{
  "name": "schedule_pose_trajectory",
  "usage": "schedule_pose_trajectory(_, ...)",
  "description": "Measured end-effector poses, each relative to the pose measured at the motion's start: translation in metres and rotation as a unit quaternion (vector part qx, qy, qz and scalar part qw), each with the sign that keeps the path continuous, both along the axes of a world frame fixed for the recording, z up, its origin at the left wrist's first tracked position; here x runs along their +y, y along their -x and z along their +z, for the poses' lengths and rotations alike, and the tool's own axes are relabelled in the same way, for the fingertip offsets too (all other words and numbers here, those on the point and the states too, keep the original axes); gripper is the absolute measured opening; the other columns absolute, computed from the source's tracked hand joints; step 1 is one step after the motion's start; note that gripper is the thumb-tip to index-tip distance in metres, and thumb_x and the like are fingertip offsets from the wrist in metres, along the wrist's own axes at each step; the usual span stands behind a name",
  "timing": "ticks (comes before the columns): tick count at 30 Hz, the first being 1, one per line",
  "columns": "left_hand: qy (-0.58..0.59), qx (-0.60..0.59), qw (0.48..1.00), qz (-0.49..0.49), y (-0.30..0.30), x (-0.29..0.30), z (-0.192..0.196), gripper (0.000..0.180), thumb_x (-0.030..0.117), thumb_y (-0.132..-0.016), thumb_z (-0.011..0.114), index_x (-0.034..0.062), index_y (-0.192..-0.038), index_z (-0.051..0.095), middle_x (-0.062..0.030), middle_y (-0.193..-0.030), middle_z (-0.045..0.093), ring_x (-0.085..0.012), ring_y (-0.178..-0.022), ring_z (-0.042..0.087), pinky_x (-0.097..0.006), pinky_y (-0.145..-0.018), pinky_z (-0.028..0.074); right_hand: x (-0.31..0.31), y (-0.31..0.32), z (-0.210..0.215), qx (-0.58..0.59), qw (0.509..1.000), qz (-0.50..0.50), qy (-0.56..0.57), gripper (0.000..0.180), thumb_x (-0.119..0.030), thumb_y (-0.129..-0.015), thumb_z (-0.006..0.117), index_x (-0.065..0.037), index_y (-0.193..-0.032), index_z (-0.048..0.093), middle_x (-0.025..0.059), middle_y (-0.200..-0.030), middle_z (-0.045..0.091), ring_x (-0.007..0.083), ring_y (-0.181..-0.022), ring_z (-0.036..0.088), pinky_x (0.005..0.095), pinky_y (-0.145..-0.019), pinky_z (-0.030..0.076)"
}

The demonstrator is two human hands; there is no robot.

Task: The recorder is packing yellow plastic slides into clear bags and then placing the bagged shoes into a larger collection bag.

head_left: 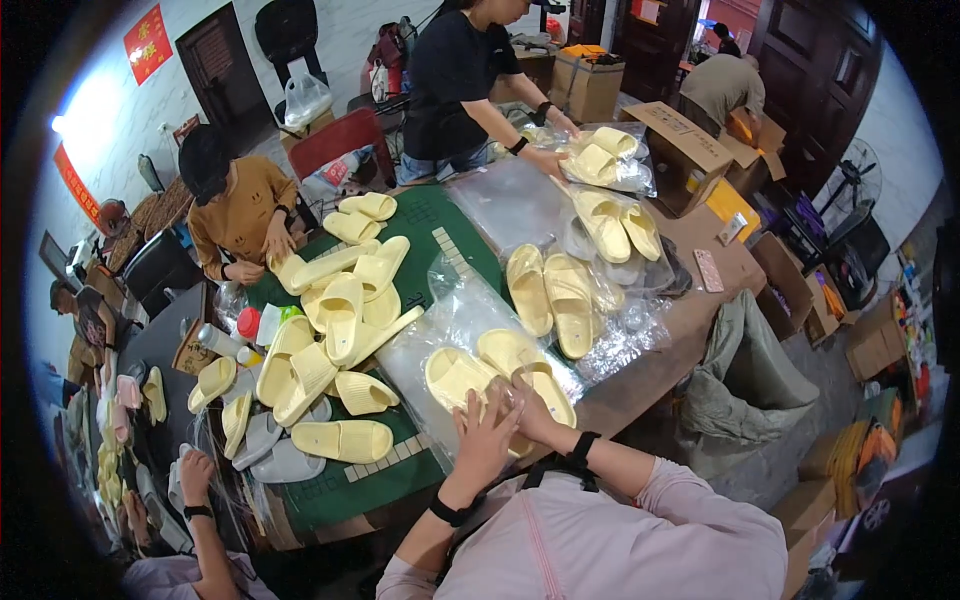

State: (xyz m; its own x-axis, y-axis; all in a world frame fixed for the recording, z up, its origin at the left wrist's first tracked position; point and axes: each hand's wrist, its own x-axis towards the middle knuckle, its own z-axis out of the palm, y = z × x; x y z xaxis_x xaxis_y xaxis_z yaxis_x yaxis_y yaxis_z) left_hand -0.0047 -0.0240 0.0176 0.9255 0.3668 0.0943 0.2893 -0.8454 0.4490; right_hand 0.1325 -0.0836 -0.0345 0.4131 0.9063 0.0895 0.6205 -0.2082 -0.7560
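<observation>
A: In the head view, where are the hands and the slippers?

B: The left hand point(484, 437) lies over the near yellow slippers point(452, 372); the right hand point(537, 412) is just beside it, to the right, also over the pair. These slippers are at the near side of the desk point(640, 372), above a clear plastic bag point(402, 358).

A: What is the state of each grip?

B: The left fingers are spread apart; the right fingers are partly hidden. Whether either grip closes on a slipper, I cannot tell.

A: What surrounds them?

B: To the left, a heap of yellow slippers point(342, 312) covers part of a green mat point(425, 212), with grey slippers point(287, 463) at its near side. Farther right, another yellow pair point(568, 300) lies near a crumpled clear wrapper point(625, 345). At the far side, a co-worker in a dark shirt point(447, 95) touches bagged yellow slippers point(606, 160).
</observation>
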Motion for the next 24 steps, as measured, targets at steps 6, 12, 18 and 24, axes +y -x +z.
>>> schedule_pose_trajectory(6, -0.047, -0.079, 0.994, 0.061, 0.001, 0.004, -0.005, 0.044, 0.016, -0.085, 0.051, 0.0284, -0.127, 0.049, -0.0114, -0.144, 0.027, -0.0429, -0.133, 0.016, -0.064, -0.102, 0.002, 0.002, 0.002, -0.010, -0.188, 0.979, 0.032, -0.069, 0.045, -0.019, -0.079, 0.055, -0.008, -0.122, 0.048, 0.0207, -0.110, 0.048, 0.0381, -0.096, 0.052, 0.0445, -0.077, 0.046)
schedule_pose_trajectory(12, -0.082, -0.068, 0.993, -0.058, -0.008, 0.005, 0.005, 0.047, 0.015, -0.082, 0.053, 0.0310, -0.126, 0.050, -0.0059, -0.145, 0.027, -0.0403, -0.132, 0.019, -0.069, -0.099, 0.006, -0.001, 0.007, -0.005, -0.209, 0.967, 0.113, -0.091, 0.052, -0.025, -0.079, 0.055, -0.007, -0.126, 0.044, 0.0199, -0.127, 0.042, 0.0393, -0.118, 0.039, 0.0436, -0.100, 0.032)
schedule_pose_trajectory(18, -0.001, -0.059, 0.991, -0.118, 0.002, -0.012, 0.016, 0.039, 0.018, -0.086, 0.052, 0.0269, -0.124, 0.053, -0.0067, -0.142, 0.033, -0.0389, -0.135, 0.015, -0.063, -0.103, 0.007, -0.003, -0.001, 0.000, -0.097, 0.984, 0.138, -0.063, 0.050, -0.028, -0.084, 0.050, -0.005, -0.128, 0.041, 0.0211, -0.131, 0.037, 0.0393, -0.125, 0.028, 0.0466, -0.103, 0.025)
schedule_pose_trajectory(24, 0.328, -0.159, 0.913, -0.181, 0.006, -0.012, 0.059, 0.034, 0.014, -0.093, 0.044, 0.0137, -0.127, 0.049, -0.0137, -0.138, 0.037, -0.0355, -0.134, 0.020, -0.044, -0.108, 0.016, 0.047, -0.024, 0.025, -0.273, 0.953, 0.128, 0.018, 0.035, -0.026, -0.080, 0.056, -0.010, -0.111, 0.058, 0.0200, -0.123, 0.044, 0.0373, -0.118, 0.035, 0.0467, -0.098, 0.029)
